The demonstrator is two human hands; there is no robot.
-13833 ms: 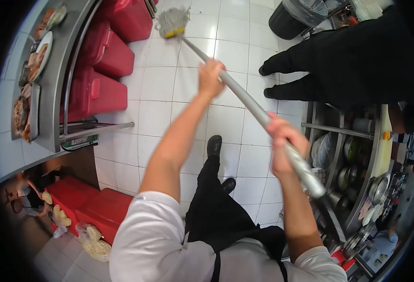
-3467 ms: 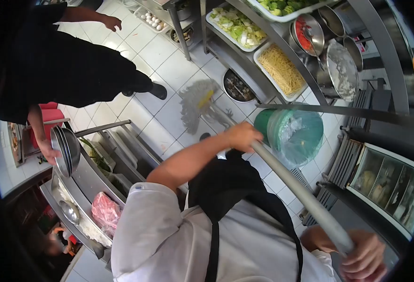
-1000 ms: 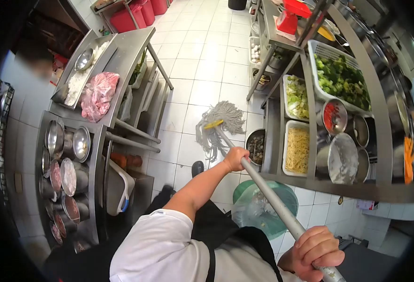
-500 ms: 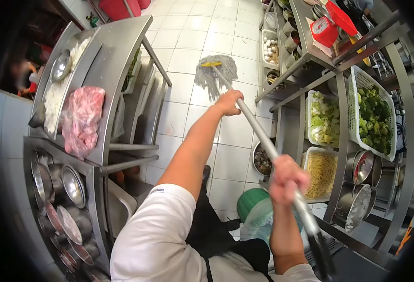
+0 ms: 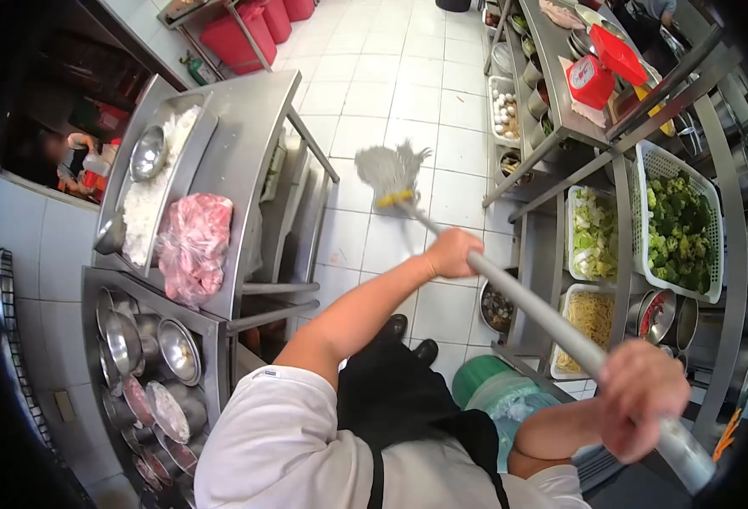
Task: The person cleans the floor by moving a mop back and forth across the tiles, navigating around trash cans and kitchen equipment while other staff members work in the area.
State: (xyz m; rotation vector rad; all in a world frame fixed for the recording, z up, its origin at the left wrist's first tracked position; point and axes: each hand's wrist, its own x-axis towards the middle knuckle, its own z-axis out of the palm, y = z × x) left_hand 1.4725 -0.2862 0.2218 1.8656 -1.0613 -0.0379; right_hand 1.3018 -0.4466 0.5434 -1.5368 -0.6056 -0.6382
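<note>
A string mop is in both my hands, its grey pole [image 5: 537, 307] slanting from the lower right up to the middle of the floor. My left hand [image 5: 454, 252] is wrapped round the pole nearer the mop head. Higher up, near the end of the handle, my right hand [image 5: 645, 399] grips it, slightly blurred. The grey strands of the mop head [image 5: 388, 168] spread away from me on the white tiled floor [image 5: 365, 246], with a yellow clamp [image 5: 394, 198] on the near side.
On the left steel table [image 5: 259, 161] lie a bag of raw meat [image 5: 196, 246] and a tray of rice [image 5: 140, 220]. Right-hand shelves hold broccoli [image 5: 679, 229], cabbage [image 5: 594, 237] and noodles [image 5: 588, 322]. A green bin [image 5: 480, 373] and a pot [image 5: 497, 307] stand near my feet.
The mop's strands have swung round to point away from me, and the clamp sits nearer. My hands have shifted right, the right one also lower in view. My view has tilted up slightly.
</note>
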